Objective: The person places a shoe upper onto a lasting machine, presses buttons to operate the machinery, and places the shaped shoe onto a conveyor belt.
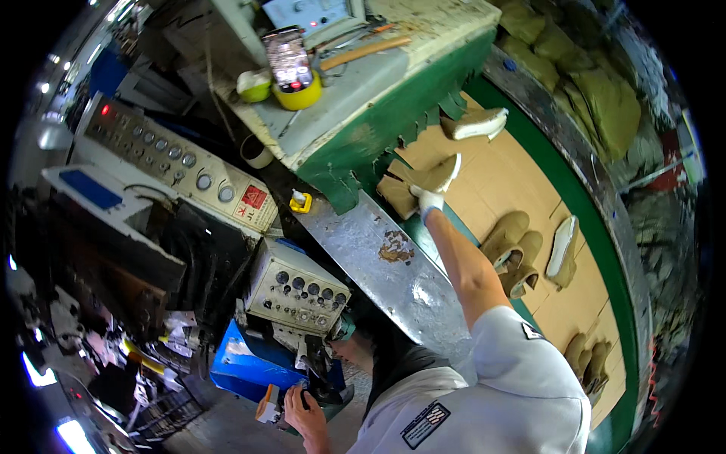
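My right hand (429, 201), in a white glove, reaches across to a tan shoe (437, 178) with a white sole and has its fingers closed on the edge. A second tan shoe upper (396, 195) sits right beside it, partly behind the glove. My left hand (304, 415) is low down beside a blue machine (246, 363), its fingers curled round a dark part that I cannot make out. Next to those fingers is an orange and white object (268, 404). Other tan shoes (505, 236) stand on the brown cardboard (473, 178), and one pale-soled shoe (563, 251) lies tipped over.
A green-edged bench (363, 155) carries a phone (289, 60) in a yellow holder and some hand tools. Control panels with knobs (299, 291) and gauges (181, 157) stand on the left. A metal ledge (393, 280) runs before me. Olive bundles (597, 98) lie beyond the green rim.
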The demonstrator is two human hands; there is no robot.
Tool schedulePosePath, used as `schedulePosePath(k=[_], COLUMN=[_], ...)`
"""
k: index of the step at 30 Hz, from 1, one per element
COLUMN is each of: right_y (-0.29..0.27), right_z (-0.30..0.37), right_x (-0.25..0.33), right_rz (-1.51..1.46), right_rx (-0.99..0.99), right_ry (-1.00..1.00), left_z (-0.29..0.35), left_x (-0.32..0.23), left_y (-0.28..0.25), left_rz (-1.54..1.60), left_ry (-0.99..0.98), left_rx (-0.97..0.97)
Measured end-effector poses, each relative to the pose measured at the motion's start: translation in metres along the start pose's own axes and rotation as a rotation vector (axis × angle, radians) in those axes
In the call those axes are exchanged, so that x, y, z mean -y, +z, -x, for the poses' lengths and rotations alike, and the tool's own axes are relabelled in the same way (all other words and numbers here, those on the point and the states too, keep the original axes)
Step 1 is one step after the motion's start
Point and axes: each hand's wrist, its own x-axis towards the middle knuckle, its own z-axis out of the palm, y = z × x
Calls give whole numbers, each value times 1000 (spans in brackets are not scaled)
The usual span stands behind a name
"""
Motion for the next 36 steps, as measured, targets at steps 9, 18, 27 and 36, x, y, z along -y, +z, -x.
schedulePosePath(k=[9,18,27,36], right_y=[-14,110,198,269], right_z=[293,486,552,605], right_x=[47,0,-50,-66], right_rz=[-617,93,240,85], right_rx=[1174,1140,1380,1360], right_ry=[515,757,436,346], left_z=[-75,-131,-95,-117], left_x=[19,88,194,230], left_y=[-13,-83,-85,-94], left_rz=[882,1538,1601,1657], left_ry=[-263,-546,-733,-608], left_rx=[31,-8,-364,-653])
